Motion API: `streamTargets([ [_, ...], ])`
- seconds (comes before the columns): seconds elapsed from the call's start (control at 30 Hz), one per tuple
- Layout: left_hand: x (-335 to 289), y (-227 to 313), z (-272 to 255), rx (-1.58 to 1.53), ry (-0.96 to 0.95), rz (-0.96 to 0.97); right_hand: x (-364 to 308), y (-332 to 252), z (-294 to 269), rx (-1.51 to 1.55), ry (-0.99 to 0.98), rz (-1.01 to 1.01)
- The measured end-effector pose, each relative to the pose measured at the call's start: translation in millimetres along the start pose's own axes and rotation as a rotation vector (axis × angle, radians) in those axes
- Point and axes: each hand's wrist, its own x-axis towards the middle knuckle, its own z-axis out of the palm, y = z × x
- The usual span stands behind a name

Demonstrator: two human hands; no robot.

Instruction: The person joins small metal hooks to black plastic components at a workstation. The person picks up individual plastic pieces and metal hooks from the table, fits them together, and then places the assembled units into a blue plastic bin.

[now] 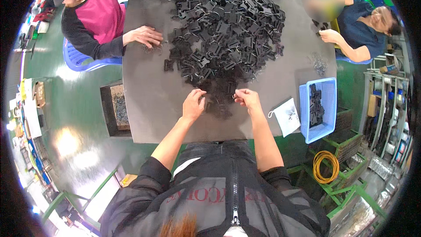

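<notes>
A large heap of black plastic buckle-like parts (228,26), with thin shiny metal pieces among them, spreads across the grey table (144,74). At its near edge my left hand (193,104) has its fingers bent and its thumb apart, with nothing visible in it. A short way to the right, the thumb and fingertips of my right hand (248,99) are pinched together beside a small metallic glint. What they grip is too small to make out. Several dark parts (219,105) lie between my two hands.
To my right stand a blue basket (302,118) holding black parts and a white pouch (288,117). Small metal pieces (319,65) lie beyond. Co-workers' hands (147,36) are at both table sides. A box (105,109) sits left; a coiled yellow hose (326,166) is lower right.
</notes>
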Motion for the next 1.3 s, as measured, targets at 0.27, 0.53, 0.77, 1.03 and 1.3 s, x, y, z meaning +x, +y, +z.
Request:
streamTargets([
  [0.27, 73.8, -9.7, -14.7, 0.527, 0.146, 0.227, 6.9, 14.3, 7.0, -0.430, -0.015, -0.159],
  [0.53, 81.8, 23.9, -24.3, 0.113, 0.059, 0.299, 17.2, 6.4, 10.3, -0.753, 0.072, -0.228],
  [0.77, 50.5, 31.7, -45.2, -0.255, 0.236, 0.025, 19.2, -3.6, 45.5, -0.797, 0.084, -0.361],
  [1.03, -5.7, 0.3, -32.7, -0.065, 0.050, -0.009, 51.0, -44.1, 122.3, -0.921, 0.126, -0.723],
  [1.3, 53.2, -21.2, -41.1, 0.149, 0.272, -0.038, 113.5, -53.6, 159.3, -1.417, 0.199, -0.818],
])
